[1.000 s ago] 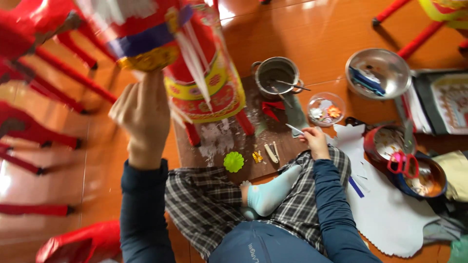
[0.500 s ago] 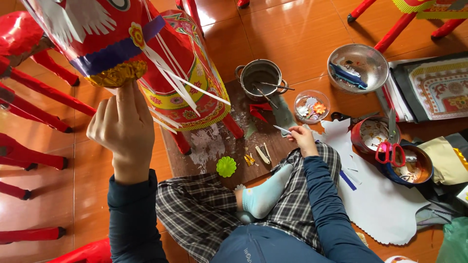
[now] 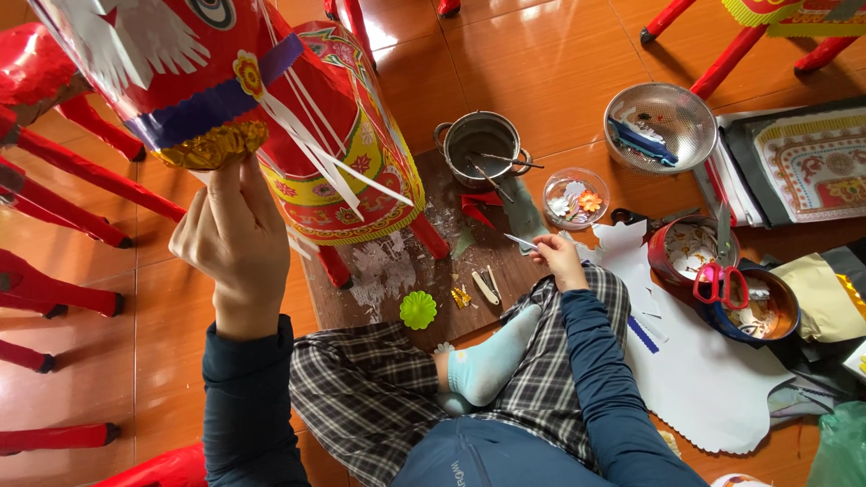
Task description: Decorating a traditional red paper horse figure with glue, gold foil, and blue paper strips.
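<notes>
Gripping from below, the left hand point(image 3: 233, 242) is raised and closed on the underside of a large red paper animal figure point(image 3: 180, 72), right where a band of gold fringe point(image 3: 209, 144) hangs; the fingers themselves are hidden behind the back of the hand, so how they curl cannot be told. That hold seems meant to steady the figure, which stands on red legs just beyond the hand and rises close to the camera. White paper strips point(image 3: 316, 149) trail from the figure past the thumb side.

Lower and to the right of that grip, the right hand point(image 3: 559, 257) is pinched around a thin metal tool point(image 3: 519, 241), its tip resting over a dark wooden board point(image 3: 424, 271) on the floor. Just beside this hand on the board lie a green paper flower point(image 3: 418, 309), small gold scraps point(image 3: 461, 296) and red paper pieces point(image 3: 478, 203). Beyond it stands a small metal pot point(image 3: 481, 144) with sticks in it, likely kept within easy reach. Further right sit a clear dish of paper flowers point(image 3: 575, 197), a metal strainer point(image 3: 659, 122), and bowls holding red-handled scissors point(image 3: 720, 281), with a white cut sheet point(image 3: 704, 379) beneath.
</notes>
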